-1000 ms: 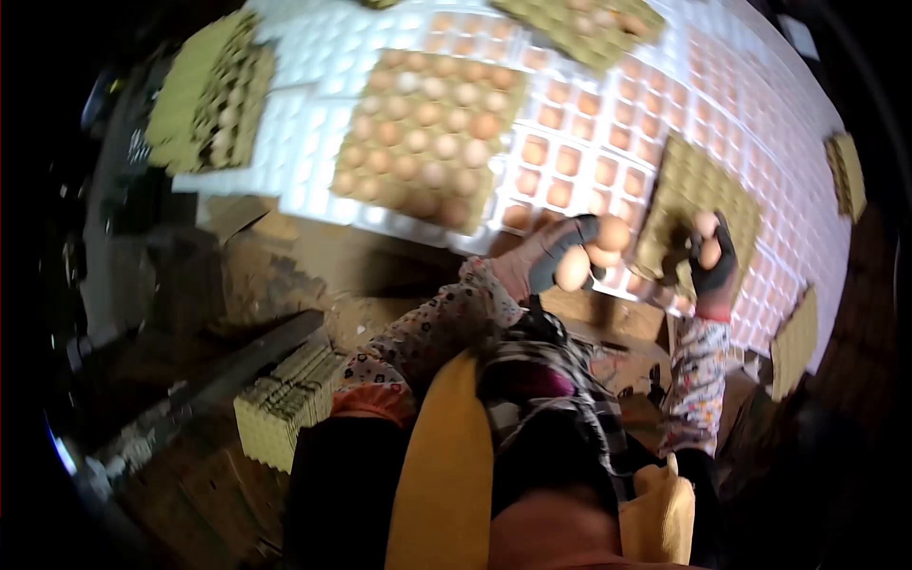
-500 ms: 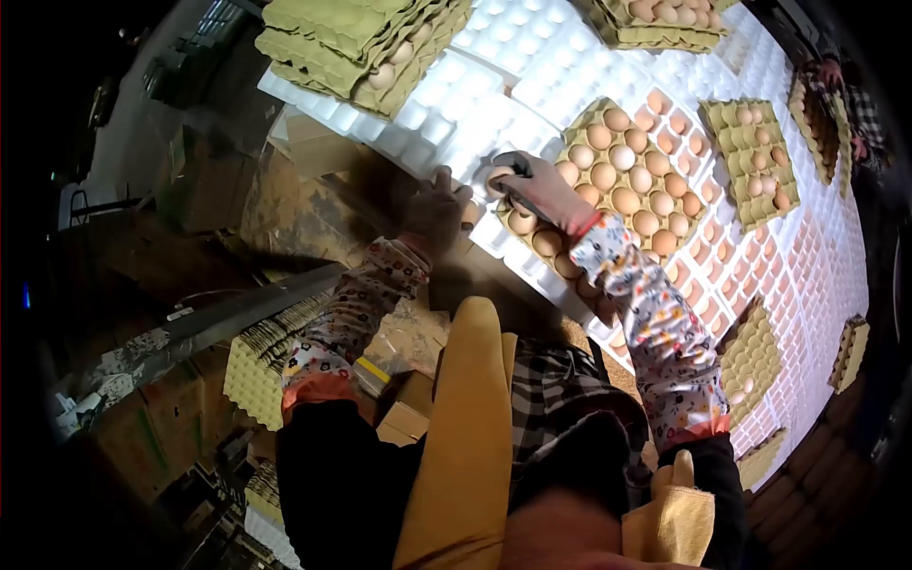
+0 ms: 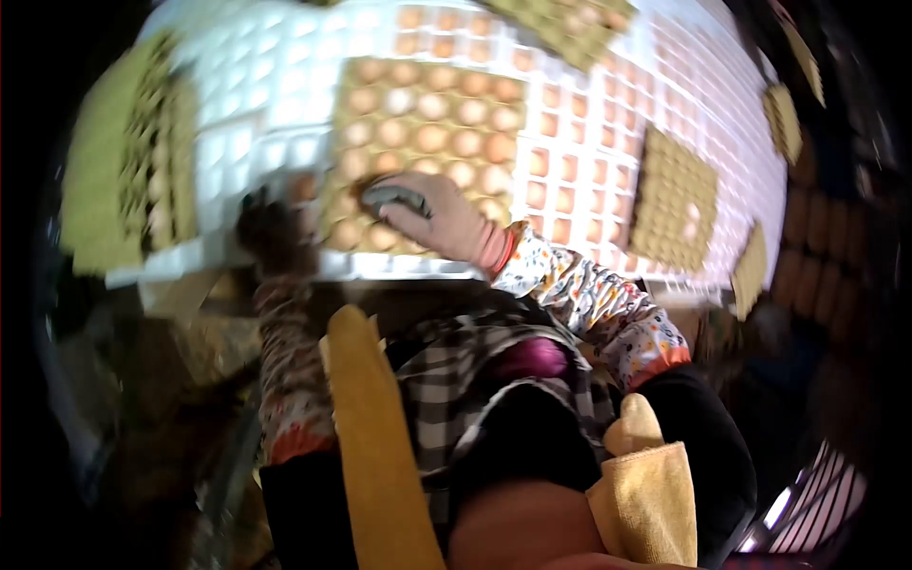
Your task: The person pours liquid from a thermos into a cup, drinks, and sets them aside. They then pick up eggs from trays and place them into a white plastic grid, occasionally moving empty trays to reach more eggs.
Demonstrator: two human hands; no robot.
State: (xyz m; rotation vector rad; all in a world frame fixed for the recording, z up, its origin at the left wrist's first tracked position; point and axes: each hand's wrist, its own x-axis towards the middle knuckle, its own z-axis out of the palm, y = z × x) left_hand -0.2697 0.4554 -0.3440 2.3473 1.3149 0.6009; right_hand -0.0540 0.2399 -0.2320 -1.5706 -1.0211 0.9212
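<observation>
My right hand (image 3: 432, 214), in a pale glove with grey fingertips, reaches over a pulp egg tray (image 3: 331, 204). Its fingers curl down among the brown eggs (image 3: 432, 139), and whatever is under them is hidden. My left hand (image 3: 274, 233) is dark and smeared by motion over the near edge of the white plastic trays (image 3: 223, 152). Close to its fingertips, a brown egg (image 3: 302, 188) sits just left of the pulp tray. I cannot make out whether the left fingers hold that egg or only touch it.
Stacked pulp trays (image 3: 104, 171) stand at the left. Eggs fill many white cells (image 3: 565, 199) to the right. Another pulp tray (image 3: 674, 199) carries a few eggs, and one more (image 3: 570, 28) lies at the back. Boxes (image 3: 176, 294) are below the table edge.
The view has turned and shifted, so the table edge now runs nearly level. My right hand has gone from beside my left hand, where it held an egg, to over the pulp tray.
</observation>
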